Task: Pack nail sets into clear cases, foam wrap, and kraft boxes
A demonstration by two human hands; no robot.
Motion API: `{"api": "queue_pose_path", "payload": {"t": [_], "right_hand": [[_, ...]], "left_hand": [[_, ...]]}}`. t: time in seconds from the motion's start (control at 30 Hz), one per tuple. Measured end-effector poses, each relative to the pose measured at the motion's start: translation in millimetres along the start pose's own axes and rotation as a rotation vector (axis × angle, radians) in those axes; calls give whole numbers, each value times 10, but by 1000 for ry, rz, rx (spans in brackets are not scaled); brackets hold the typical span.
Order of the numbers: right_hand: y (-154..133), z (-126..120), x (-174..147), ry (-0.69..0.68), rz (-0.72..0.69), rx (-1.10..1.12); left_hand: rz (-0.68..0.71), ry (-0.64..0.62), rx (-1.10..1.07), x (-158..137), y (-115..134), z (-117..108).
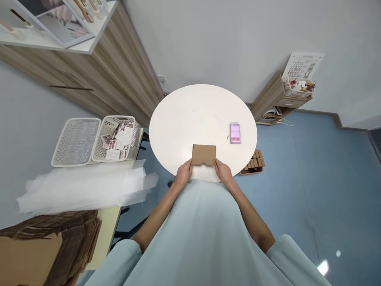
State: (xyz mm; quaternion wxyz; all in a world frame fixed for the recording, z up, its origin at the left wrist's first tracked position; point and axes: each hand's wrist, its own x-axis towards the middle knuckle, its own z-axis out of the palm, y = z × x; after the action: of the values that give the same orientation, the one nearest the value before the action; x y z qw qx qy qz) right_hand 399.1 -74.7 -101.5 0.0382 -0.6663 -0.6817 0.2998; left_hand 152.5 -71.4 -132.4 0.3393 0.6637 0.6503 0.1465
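head view: left hand (184, 172) and right hand (224, 171) gripped near corners of the box (204, 154), long axis crosswise between them.

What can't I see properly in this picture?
All in the head view:
Inside of the cardboard box: hidden by its own cardboard.
Details of the purple rectangle: blurred into squares.
Printing on the cards: too small to read.
Some of the small cartons: hidden by the white table.
Part of the stacked cardboard: cut off by the left and bottom edges.
The person's feet: hidden by the pale clothing.
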Motion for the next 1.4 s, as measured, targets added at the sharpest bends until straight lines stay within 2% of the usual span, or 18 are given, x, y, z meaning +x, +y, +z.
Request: {"api": "queue_pose_path", "payload": {"t": [0.1,0.2,0.4,0.63,0.83,1.07,1.23,1.4], "right_hand": [[-21,18,-11,-31,68,-73],[-25,45,-6,-48,117,-81],[27,121,10,-52,120,74],[109,179,60,-28,88,217],[163,247,121,-31,108,147],[220,314,236,-23,130,124],[258,362,310,13,173,236],[302,398,346,79,142,439]], "left_hand": [[-80,-62,-3,-17,-8,44],[-139,-39,-84,-6,19,74],[-186,15,-286,34,78,68],[-313,24,-353,125,-10,143],[-320,16,-292,172,-47,216],[-288,37,-191,213,-28,175],[-278,43,-203,254,-38,140],[-265,60,-407,266,-29,130]]}}
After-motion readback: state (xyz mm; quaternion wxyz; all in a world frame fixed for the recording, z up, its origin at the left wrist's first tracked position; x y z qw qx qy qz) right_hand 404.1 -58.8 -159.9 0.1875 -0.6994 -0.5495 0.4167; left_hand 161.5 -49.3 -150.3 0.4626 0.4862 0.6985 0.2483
